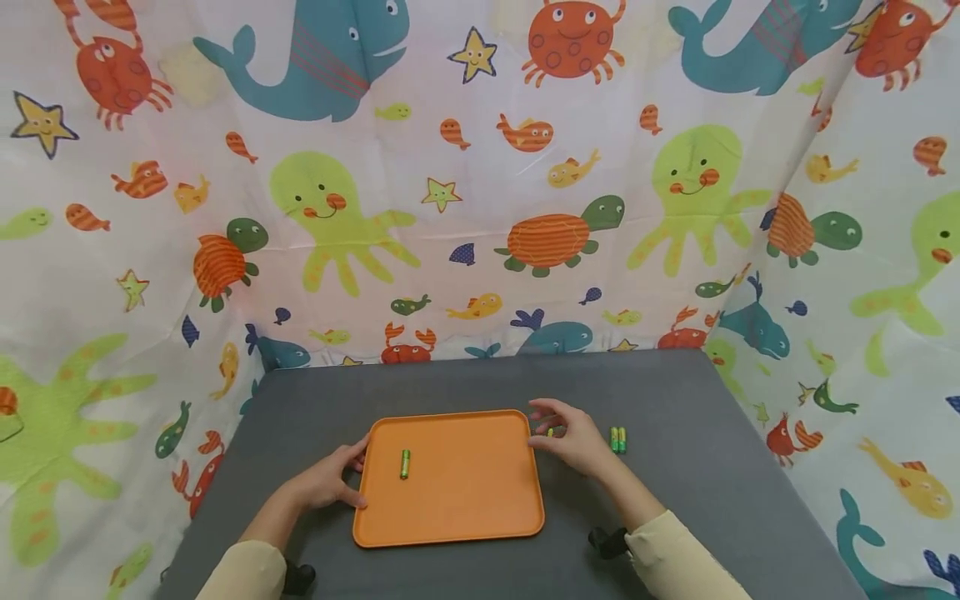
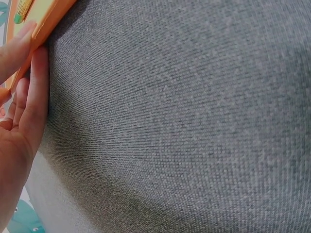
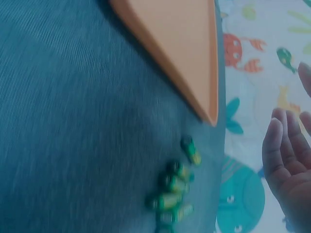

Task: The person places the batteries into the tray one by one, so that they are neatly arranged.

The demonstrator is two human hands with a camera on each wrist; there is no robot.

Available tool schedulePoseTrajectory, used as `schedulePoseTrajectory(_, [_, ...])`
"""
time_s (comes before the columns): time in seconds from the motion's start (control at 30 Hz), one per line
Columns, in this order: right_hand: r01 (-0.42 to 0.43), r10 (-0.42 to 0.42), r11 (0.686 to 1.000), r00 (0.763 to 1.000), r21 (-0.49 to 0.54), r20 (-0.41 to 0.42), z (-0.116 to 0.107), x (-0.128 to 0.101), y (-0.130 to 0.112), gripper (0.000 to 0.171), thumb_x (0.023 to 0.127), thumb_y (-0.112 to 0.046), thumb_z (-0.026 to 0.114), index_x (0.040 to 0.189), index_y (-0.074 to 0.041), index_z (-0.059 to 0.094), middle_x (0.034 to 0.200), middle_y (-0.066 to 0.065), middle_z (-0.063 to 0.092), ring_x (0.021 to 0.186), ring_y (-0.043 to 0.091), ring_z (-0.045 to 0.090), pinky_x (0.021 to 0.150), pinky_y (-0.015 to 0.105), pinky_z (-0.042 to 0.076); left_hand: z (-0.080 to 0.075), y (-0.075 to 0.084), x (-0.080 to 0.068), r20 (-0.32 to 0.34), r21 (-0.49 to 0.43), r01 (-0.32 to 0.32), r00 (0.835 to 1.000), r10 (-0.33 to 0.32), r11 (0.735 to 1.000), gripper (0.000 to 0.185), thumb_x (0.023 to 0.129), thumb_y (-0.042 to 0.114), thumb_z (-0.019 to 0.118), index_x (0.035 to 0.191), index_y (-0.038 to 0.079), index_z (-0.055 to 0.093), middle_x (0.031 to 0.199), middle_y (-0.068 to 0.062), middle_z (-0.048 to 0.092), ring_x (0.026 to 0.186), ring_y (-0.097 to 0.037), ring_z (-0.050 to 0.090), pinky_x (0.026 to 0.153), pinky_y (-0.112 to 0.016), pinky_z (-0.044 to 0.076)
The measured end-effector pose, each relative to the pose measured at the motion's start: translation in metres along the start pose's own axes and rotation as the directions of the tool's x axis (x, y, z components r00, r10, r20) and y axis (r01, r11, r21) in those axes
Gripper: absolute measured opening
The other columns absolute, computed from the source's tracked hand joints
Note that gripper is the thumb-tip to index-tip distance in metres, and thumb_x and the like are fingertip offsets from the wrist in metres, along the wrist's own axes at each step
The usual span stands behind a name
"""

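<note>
Grey fabric tabletop lay bare beyond the flat orange plastic tray, where one green-and-yellow battery rested. The left hand pressed relaxed fingers against the tray's left edge. The right hand hovered just off the right edge, fingers loosely apart; two more batteries lay beside it.

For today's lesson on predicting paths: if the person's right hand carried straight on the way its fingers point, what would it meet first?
The right hand points left, toward the orange tray. It would probably meet the tray's right rim first, though its height above the table is unclear.
</note>
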State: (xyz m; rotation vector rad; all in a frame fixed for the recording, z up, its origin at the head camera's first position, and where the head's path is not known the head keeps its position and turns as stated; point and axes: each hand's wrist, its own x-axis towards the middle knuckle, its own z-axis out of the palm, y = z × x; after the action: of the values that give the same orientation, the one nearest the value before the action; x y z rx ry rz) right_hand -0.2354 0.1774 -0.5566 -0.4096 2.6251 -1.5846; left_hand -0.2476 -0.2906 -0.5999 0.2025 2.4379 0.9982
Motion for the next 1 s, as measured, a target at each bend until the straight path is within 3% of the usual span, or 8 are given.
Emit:
schedulePoseTrajectory(0.27, [0.018,-0.019,1.000,0.999,-0.026,-0.029,-0.038,-0.016,0.016,0.059,0.084,-0.016,0.083,0.138,-0.017,0.059,0.127,0.011,0.066,0.110,0.040,0.064,0.087,0.040,0.056,-0.001,0.003,-0.001,0.003,-0.003,-0.019,1.000,0.019,1.000,0.120,0.067,0.025,0.094,0.162,0.016,0.022,0.124,-0.007,0.048,0.111,-0.023,0.047,0.107,-0.054,0.035])
schedulePoseTrajectory(0.47, [-0.005,0.000,0.997,0.998,-0.078,-0.065,-0.061,-0.026,0.040,0.056,0.088,-0.001,0.075,0.140,-0.012,0.058,0.134,0.017,0.061,0.117,0.042,0.060,0.089,0.053,0.053,-0.001,0.003,-0.002,0.005,-0.015,-0.009,1.000,0.009,1.000,0.120,0.067,0.025,0.094,0.162,0.017,0.022,0.122,-0.006,0.048,0.111,-0.023,0.047,0.108,-0.055,0.035])
schedulePoseTrajectory(0.73, [-0.082,0.068,0.987,0.992,-0.136,-0.104,-0.088,-0.043,0.076,0.062,0.084,0.009,0.069,0.143,-0.005,0.054,0.142,0.021,0.055,0.126,0.046,0.053,0.084,0.046,0.054,0.000,0.003,-0.001,0.011,-0.009,-0.023,1.000,0.023,1.000,0.120,0.068,0.024,0.094,0.163,0.017,0.020,0.122,-0.006,0.048,0.110,-0.023,0.047,0.107,-0.053,0.035])
schedulePoseTrajectory(1.0, [-0.226,0.201,0.948,0.971,-0.222,-0.132,-0.094,-0.054,0.096,0.071,0.079,0.001,0.079,0.145,-0.006,0.052,0.141,0.024,0.055,0.126,0.048,0.053,0.088,0.056,0.051,-0.001,0.003,-0.004,0.009,-0.003,-0.012,1.000,0.012,1.000,0.120,0.068,0.025,0.094,0.163,0.017,0.020,0.122,-0.006,0.048,0.110,-0.023,0.047,0.107,-0.053,0.036])
